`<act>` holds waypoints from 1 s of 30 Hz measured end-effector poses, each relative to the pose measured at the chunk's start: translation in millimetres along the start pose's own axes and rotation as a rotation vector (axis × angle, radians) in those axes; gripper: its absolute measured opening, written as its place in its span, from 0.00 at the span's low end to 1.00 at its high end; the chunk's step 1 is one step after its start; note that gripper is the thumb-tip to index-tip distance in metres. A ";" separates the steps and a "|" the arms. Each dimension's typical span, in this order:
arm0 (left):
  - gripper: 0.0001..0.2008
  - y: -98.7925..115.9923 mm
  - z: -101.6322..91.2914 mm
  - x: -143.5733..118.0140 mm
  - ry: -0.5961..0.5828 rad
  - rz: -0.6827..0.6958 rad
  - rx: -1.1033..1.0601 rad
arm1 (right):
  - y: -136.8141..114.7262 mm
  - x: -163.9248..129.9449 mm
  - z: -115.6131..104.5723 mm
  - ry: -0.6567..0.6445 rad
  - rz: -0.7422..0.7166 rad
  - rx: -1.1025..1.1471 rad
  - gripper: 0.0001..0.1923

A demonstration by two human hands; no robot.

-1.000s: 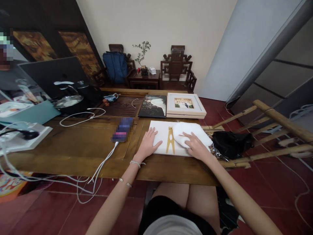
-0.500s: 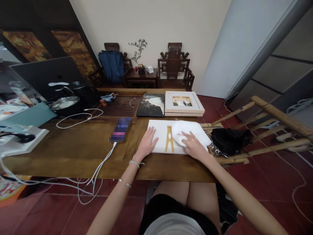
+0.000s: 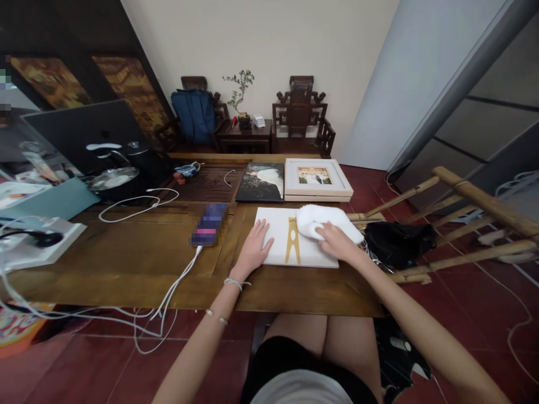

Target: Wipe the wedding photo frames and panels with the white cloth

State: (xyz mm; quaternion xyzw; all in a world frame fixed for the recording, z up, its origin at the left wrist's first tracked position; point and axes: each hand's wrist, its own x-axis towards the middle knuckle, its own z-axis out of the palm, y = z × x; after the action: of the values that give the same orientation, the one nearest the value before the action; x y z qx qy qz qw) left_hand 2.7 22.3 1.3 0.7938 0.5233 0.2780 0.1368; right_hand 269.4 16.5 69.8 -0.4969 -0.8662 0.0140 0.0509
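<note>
White cloth (image 3: 324,224) lying bunched on the far right part of a white board (image 3: 278,247) at the near edge of the table (image 3: 126,252), with a tan clothespin-shaped figure (image 3: 292,240) standing out on the board just left of the cloth. Right hand (image 3: 337,242) pressing down on the cloth's near side, fingers bent over the wad — a loose grip, pinching a fold rather than clenching. Left hand (image 3: 252,251) lying flat and spread on the board's left edge, holding nothing, pinning the board in place.

Judging from this, wiping of the board's face in hand. Best done with light, even pressure and short overlapping passes; keeping the cloth folded thick under the fingers, so no nail scrapes the surface. Worth easing around the tan figure rather than dragging across it — a raised edge could snag the cloth, though whether it is raised cannot be told. Left palm better kept firm, since the board sits close to the table's near edge and could slide off.

Beyond the board: a framed photograph (image 3: 316,178) and a dark picture (image 3: 261,182) side by side at the far edge. Left of the board, a phone (image 3: 209,223) on a white cable (image 3: 177,283). On the right, a black bag (image 3: 398,240) on a bamboo rack (image 3: 475,207), just beside the cloth.
</note>
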 end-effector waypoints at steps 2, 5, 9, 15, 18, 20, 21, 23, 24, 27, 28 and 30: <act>0.24 1.3 1.7 0.2 0.013 0.001 -0.001 | 12.1 28.4 -6.4 -0.019 0.035 -0.015 0.15; 0.24 2.9 4.1 1.2 0.016 -0.005 -0.002 | 20.9 53.1 -13.1 -0.007 0.043 -0.023 0.15; 0.24 3.0 5.0 2.1 0.015 -0.006 -0.010 | 13.5 38.6 -9.4 -0.004 0.065 -0.036 0.15; 0.24 2.2 4.5 2.3 0.016 0.007 -0.017 | -23.6 -57.3 6.7 0.079 -0.102 0.035 0.18; 0.24 1.3 4.0 2.3 0.005 0.009 -0.021 | -36.2 -91.1 7.2 0.073 -0.154 0.104 0.17; 0.25 0.1 3.4 2.6 -0.001 0.010 -0.028 | -37.0 -94.2 6.1 0.072 -0.176 0.151 0.16; 0.25 -0.7 2.9 2.9 -0.007 0.011 -0.030 | -34.7 -89.7 6.0 0.078 -0.182 0.170 0.15; 0.26 -2.1 1.5 3.8 -0.027 0.015 -0.029 | -25.6 -70.2 7.4 0.096 -0.182 0.193 0.10; 0.26 -2.7 0.7 4.4 -0.037 0.016 -0.027 | -19.2 -56.6 8.9 0.107 -0.176 0.199 0.08; 0.25 -3.4 -1.5 5.7 -0.048 0.014 -0.026 | 2.8 -9.2 12.9 0.114 -0.135 0.205 0.10; 0.25 -3.4 -1.9 5.9 -0.046 0.014 -0.028 | 9.8 6.2 12.9 0.103 -0.113 0.199 0.12; 0.25 -3.6 -1.7 5.8 -0.038 0.021 -0.032 | 21.3 32.9 10.1 0.058 -0.062 0.167 0.14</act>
State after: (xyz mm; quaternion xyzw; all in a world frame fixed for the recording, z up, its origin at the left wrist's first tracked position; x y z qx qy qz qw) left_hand 0.6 28.9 2.6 0.8021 0.5079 0.2725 0.1565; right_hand 270.2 55.9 60.6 -0.4643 -0.8750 0.0700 0.1177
